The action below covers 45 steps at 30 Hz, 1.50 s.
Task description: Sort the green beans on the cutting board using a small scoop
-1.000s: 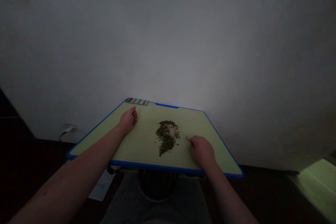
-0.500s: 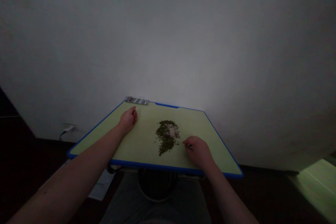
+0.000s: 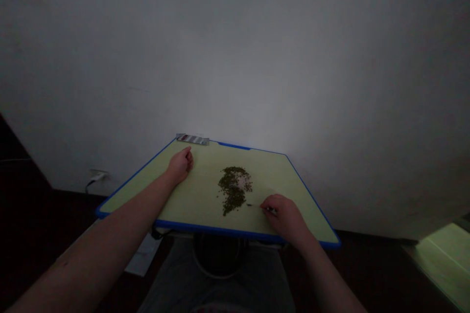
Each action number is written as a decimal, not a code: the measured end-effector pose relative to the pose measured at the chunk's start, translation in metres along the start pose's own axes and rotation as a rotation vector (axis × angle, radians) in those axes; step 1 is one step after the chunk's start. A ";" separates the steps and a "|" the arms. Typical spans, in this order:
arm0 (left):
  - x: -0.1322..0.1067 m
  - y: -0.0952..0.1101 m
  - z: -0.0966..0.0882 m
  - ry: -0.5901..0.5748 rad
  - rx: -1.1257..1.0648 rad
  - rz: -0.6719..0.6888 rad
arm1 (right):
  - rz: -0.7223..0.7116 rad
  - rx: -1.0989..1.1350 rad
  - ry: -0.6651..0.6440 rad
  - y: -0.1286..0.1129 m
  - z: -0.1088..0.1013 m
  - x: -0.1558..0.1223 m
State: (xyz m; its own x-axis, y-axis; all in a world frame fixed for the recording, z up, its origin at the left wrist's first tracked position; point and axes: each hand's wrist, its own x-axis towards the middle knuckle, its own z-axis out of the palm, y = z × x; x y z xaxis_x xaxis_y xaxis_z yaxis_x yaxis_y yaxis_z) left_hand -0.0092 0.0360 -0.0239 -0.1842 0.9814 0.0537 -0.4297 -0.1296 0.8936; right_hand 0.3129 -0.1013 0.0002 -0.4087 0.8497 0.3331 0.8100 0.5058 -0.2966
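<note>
A loose heap of small dark green grains point(image 3: 232, 199) lies mid-board, with a pale patch of whitish grains point(image 3: 243, 182) at its right side. Pinched in my right hand point(image 3: 284, 215) is a slender tool point(image 3: 256, 206) with a light shaft and a darker tip. Its tip points left, just right of the heap's lower part; whether it holds a grain is too small to tell. My left hand point(image 3: 180, 165) rests on the board left of the heap, fingers curled in, and nothing shows in it. The board point(image 3: 205, 195) is pale yellow-green with a blue rim.
At the board's far left edge lies a flat, striped silvery item point(image 3: 193, 140). A dark round pot point(image 3: 219, 257) sits below the near edge, above my lap. The wall point(image 3: 235, 68) rises right behind the board. A plug with a cord point(image 3: 97, 176) is in the wall at left.
My right hand has drawn slightly right and toward me, taking the tool's tip away from the heap's edge. The left hand stays in place.
</note>
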 end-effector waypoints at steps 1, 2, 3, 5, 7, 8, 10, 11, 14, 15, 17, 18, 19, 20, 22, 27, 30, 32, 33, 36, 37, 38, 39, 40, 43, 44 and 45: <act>0.000 0.000 0.000 -0.006 -0.001 0.003 | 0.012 -0.004 0.023 0.001 0.001 0.001; 0.000 -0.001 -0.001 -0.014 -0.003 0.005 | 0.025 -0.011 0.044 0.001 0.002 0.002; 0.000 -0.001 -0.001 -0.018 -0.005 0.003 | 0.035 -0.017 0.060 0.002 0.004 0.004; 0.000 -0.001 -0.001 -0.013 -0.005 -0.004 | 0.041 -0.024 0.066 0.002 0.007 0.007; -0.001 0.000 0.000 -0.002 -0.004 -0.013 | 0.033 -0.026 0.050 0.000 0.009 0.009; -0.001 0.001 0.000 0.001 -0.004 -0.017 | 0.028 -0.024 0.042 -0.001 0.009 0.009; -0.002 0.001 0.001 0.000 -0.006 -0.021 | 0.027 -0.017 0.033 -0.004 0.008 0.007; -0.003 0.002 0.002 -0.003 -0.007 -0.022 | 0.028 -0.013 0.027 -0.005 0.007 0.006; -0.002 0.001 0.001 -0.004 -0.011 -0.023 | 0.036 -0.011 0.000 -0.009 0.005 0.003; -0.002 0.001 0.001 -0.004 -0.014 -0.022 | 0.038 -0.012 -0.008 -0.009 0.004 0.003; -0.001 0.000 0.000 -0.007 -0.019 -0.020 | 0.040 -0.014 -0.010 -0.010 0.004 0.004; 0.000 0.000 0.000 -0.009 -0.019 -0.018 | 0.036 -0.013 -0.008 -0.010 0.004 0.005; 0.000 -0.001 0.000 -0.009 -0.016 -0.017 | 0.030 -0.012 -0.004 -0.010 0.005 0.005; 0.001 -0.001 -0.001 -0.007 -0.011 -0.016 | 0.025 -0.011 -0.002 -0.010 0.005 0.005; 0.001 -0.001 -0.001 -0.004 -0.003 -0.011 | 0.027 -0.011 -0.005 -0.010 0.006 0.005; -0.001 0.001 0.002 -0.001 0.000 -0.004 | 0.022 -0.006 -0.011 -0.011 0.006 0.001; -0.002 0.003 0.003 0.004 0.009 -0.004 | -0.008 -0.002 -0.022 -0.014 0.008 0.002; -0.003 0.003 0.004 0.004 0.017 -0.007 | -0.018 -0.022 -0.031 -0.017 0.010 0.003; -0.002 0.003 0.004 0.006 0.020 -0.007 | -0.018 -0.041 -0.035 -0.018 0.011 0.003; -0.001 0.002 0.003 0.005 0.013 -0.009 | 0.026 -0.136 -0.037 -0.021 0.015 0.002; -0.001 0.002 0.003 0.000 0.009 -0.009 | 0.052 -0.173 -0.036 -0.022 0.016 0.001; 0.000 0.002 0.002 -0.007 0.007 -0.010 | 0.081 -0.205 -0.035 -0.021 0.016 0.000; 0.000 0.001 0.002 -0.014 0.006 -0.012 | 0.111 -0.233 -0.034 -0.021 0.016 -0.001; 0.000 0.001 0.002 -0.019 0.007 -0.014 | 0.139 -0.254 -0.031 -0.020 0.016 -0.001; 0.000 0.001 0.000 -0.022 0.012 -0.012 | 0.183 -0.266 -0.022 -0.016 0.013 -0.003; 0.000 0.001 0.000 -0.021 0.013 -0.010 | 0.179 -0.254 -0.020 -0.016 0.012 -0.004; 0.001 0.001 0.000 -0.022 0.012 -0.008 | 0.167 -0.237 -0.020 -0.016 0.010 -0.005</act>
State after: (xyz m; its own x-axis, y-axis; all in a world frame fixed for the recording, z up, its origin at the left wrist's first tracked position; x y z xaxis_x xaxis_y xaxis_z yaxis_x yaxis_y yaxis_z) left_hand -0.0096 0.0364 -0.0234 -0.1609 0.9854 0.0566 -0.4201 -0.1202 0.8995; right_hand 0.2972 -0.1118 -0.0058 -0.2681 0.9222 0.2787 0.9415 0.3121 -0.1270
